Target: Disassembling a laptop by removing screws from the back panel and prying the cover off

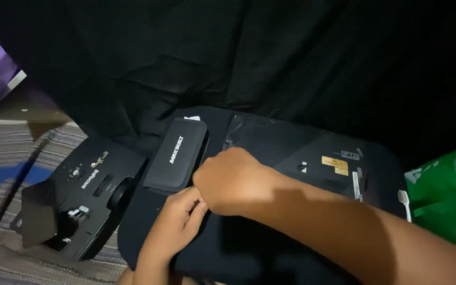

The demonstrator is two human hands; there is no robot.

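Centre-frame, I watch my fisted right hand [231, 181] and pinching left hand [180, 214] meet just below-right of the black pouch [177, 154].

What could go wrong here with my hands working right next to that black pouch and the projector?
The light is dim and nearly everything is black, so small parts could get lost against the dark bag. Your right hand and left hand meet right beside the black pouch, and a nudge might push it onto the projector. The projector's lens faces the bag edge uncovered, so it may get scratched. The white plastic tool near the right edge could slip off.
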